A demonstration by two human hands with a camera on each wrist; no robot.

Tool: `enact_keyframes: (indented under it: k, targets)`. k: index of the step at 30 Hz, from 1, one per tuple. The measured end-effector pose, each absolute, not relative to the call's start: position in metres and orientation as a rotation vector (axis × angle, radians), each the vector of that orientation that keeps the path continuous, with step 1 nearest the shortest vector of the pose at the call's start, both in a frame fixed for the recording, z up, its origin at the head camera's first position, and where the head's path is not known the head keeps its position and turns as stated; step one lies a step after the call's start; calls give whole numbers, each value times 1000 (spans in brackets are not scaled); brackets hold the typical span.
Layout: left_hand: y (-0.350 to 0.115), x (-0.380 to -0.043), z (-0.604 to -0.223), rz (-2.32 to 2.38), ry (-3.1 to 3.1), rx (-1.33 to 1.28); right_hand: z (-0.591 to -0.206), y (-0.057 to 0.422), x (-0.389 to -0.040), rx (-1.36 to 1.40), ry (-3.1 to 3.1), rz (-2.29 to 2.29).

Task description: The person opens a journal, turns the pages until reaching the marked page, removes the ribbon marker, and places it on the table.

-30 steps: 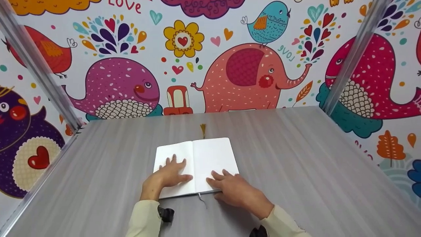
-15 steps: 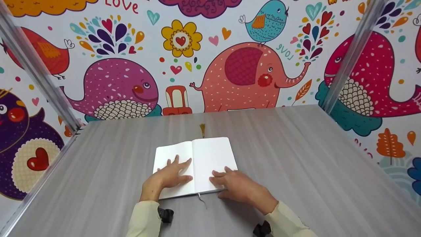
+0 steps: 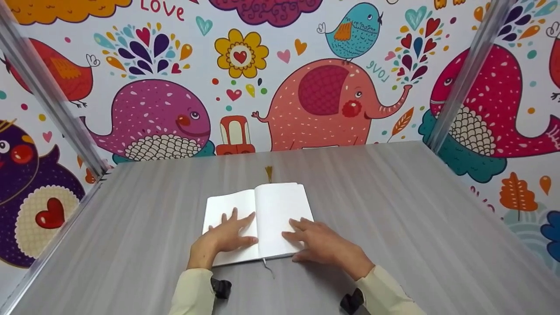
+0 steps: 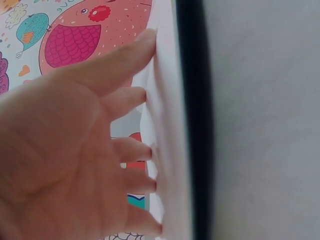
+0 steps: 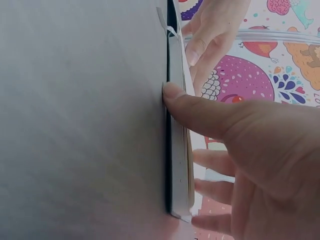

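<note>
A notebook with blank white pages lies spread on the table. My left hand rests on its left page, fingers splayed and thumb near the fold. In the left wrist view the fingertips of the left hand touch the paper. At the lower right of the right page is my right hand, its fingertips on the paper. The right wrist view has the thumb of the right hand at the notebook's near edge, by the dark cover. A grey ribbon hangs from the spine.
A gold tassel sticks out past the notebook's far edge. The grey wood-grain table ends at a patterned back wall, with metal posts at both far corners. Black wrist straps sit at the sleeves.
My right hand has slid slightly right across the page. Beside the fold the right page now bulges a little, and its far corner is offset from the sheets below. The left hand stays nearly still.
</note>
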State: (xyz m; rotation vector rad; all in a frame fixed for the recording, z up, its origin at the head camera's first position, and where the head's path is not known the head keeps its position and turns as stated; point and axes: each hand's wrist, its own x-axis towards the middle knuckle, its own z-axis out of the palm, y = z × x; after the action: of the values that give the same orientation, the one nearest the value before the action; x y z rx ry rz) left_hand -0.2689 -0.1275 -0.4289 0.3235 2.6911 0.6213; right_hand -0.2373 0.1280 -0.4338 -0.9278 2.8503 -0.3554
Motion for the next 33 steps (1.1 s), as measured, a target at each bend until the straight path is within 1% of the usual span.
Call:
enact_keyframes:
  k: [7, 12, 18, 24, 33]
  targets:
    - [-127, -268, -427, 575, 2693, 376, -426, 129, -235, -791, 2850, -357]
    - [-127, -268, -428, 567, 2691, 379, -419, 131, -232, -758, 2825, -353]
    - [-126, -267, -429, 559, 2691, 370, -415, 135, -234, -800, 2826, -401]
    - [-125, -267, -427, 560, 2694, 363, -421, 139, -240, -909, 2878, -427]
    - [-124, -266, -427, 554, 2697, 351, -429, 143, -247, -939, 2870, -442]
